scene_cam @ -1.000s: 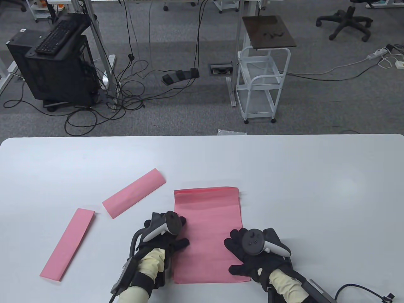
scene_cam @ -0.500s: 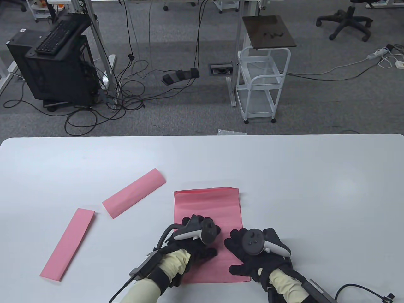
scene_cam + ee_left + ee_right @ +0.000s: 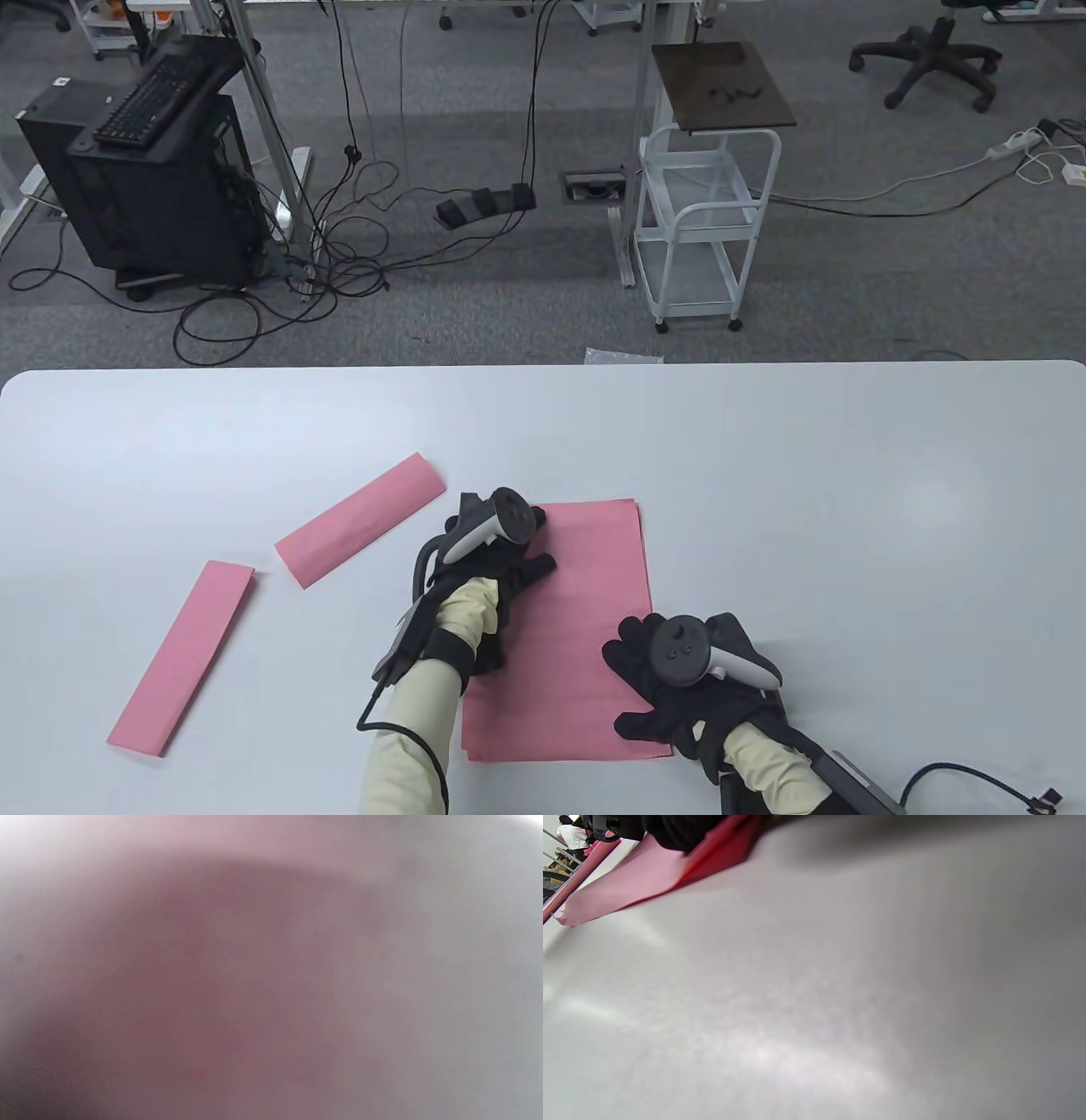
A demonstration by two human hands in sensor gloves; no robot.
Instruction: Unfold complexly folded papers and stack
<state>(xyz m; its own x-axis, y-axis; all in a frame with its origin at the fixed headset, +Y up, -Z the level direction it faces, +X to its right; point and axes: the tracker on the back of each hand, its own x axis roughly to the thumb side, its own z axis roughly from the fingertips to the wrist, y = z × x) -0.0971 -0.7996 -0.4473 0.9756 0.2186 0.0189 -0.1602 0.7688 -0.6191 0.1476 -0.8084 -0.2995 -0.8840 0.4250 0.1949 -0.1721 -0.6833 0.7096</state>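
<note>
A stack of unfolded pink sheets (image 3: pixel 585 611) lies flat on the white table (image 3: pixel 848 509), near the front. My left hand (image 3: pixel 496 552) rests flat on the stack's far left corner. My right hand (image 3: pixel 670 688) lies flat with fingers spread on the stack's near right corner. Two folded pink strips lie to the left: one (image 3: pixel 361 519) angled close to the stack, one (image 3: pixel 182 658) further left. The left wrist view is a pink blur. The right wrist view shows the sheet's raised edge (image 3: pixel 628 882) over the table.
Past the table's far edge stand a white trolley (image 3: pixel 708 225), a black computer stand with a keyboard (image 3: pixel 144 170), cables on the carpet and an office chair (image 3: pixel 933 55). A cable (image 3: pixel 976 785) trails from my right wrist.
My left hand has slid from the stack's near left side, across it, up to the far left corner. The raised far edge now lies flatter. My right hand has not moved.
</note>
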